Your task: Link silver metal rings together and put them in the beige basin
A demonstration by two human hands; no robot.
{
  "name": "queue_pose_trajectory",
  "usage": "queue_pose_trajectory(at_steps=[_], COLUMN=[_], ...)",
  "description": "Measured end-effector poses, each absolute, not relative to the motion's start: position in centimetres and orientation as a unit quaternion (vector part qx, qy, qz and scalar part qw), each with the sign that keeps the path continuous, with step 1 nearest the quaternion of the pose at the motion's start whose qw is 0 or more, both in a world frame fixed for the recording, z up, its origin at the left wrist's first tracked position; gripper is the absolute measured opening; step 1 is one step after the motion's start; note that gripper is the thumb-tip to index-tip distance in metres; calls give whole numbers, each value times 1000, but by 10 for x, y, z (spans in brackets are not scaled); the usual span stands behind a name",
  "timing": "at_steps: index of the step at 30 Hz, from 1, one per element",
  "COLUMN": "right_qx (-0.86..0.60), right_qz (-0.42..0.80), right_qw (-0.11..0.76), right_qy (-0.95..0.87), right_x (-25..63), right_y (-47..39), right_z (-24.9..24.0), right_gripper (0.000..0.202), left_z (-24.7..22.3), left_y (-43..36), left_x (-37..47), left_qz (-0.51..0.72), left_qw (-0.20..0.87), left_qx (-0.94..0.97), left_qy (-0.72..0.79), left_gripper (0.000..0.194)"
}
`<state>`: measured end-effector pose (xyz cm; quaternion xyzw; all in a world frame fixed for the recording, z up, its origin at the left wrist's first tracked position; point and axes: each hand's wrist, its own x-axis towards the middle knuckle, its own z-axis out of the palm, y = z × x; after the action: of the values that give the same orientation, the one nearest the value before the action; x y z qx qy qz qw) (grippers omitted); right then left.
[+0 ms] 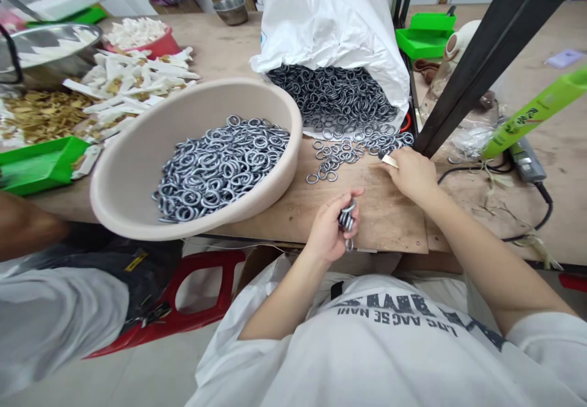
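Note:
My left hand is closed around a small bunch of grey metal rings, just above the table's front edge. In my right hand is a short pale stick with a dark tip, gripped between the fingers; its exact kind cannot be made out. The tip is by the loose rings spread on the wooden table. Behind them lies a white sack, its mouth toward me and full of the same rings. A large beige basin to the left holds a heap of rings.
A dark metal post rises beside my right hand. Further right are a green tube, a grey power tool and its black cable. White pieces and a green tray lie left. Another person's arm is at far left.

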<state>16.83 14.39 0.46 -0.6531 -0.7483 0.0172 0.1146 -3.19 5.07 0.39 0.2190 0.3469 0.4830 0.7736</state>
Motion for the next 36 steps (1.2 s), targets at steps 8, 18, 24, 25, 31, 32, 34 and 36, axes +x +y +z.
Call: queue_pose_trajectory(at_steps=[8, 18, 24, 25, 31, 32, 34, 36], right_qx=[-629, -459, -412, -418, -472, -477, -488, -491], right_qz=[165, 534, 508, 488, 223, 193, 152, 128], right_qw=[269, 487, 463, 462, 368, 342, 309, 293], right_qy=[-710, -517, -599, -612, -769, -786, -802, -810], right_x=[162, 118, 126, 128, 138, 139, 141, 142], right_y=[127, 68, 68, 69, 54, 51, 47, 46], right_z=[2, 12, 9, 10, 19, 20, 21, 22], right_gripper=[22, 32, 27, 27, 32, 33, 33, 33], left_z=[1, -13, -8, -6, 5, 6, 7, 7], left_y=[70, 60, 56, 55, 53, 53, 52, 51], left_x=[-27, -5, -2, -2, -1, 0, 3, 5], left_qz=[544, 553, 551, 547, 559, 567, 576, 575], left_qw=[722, 641, 652, 656, 663, 660, 658, 659], left_qx=[187, 366, 355, 350, 295, 285, 268, 263], left_qy=[384, 387, 380, 384, 400, 402, 404, 408], left_gripper=[29, 38, 35, 37, 41, 39, 38, 38])
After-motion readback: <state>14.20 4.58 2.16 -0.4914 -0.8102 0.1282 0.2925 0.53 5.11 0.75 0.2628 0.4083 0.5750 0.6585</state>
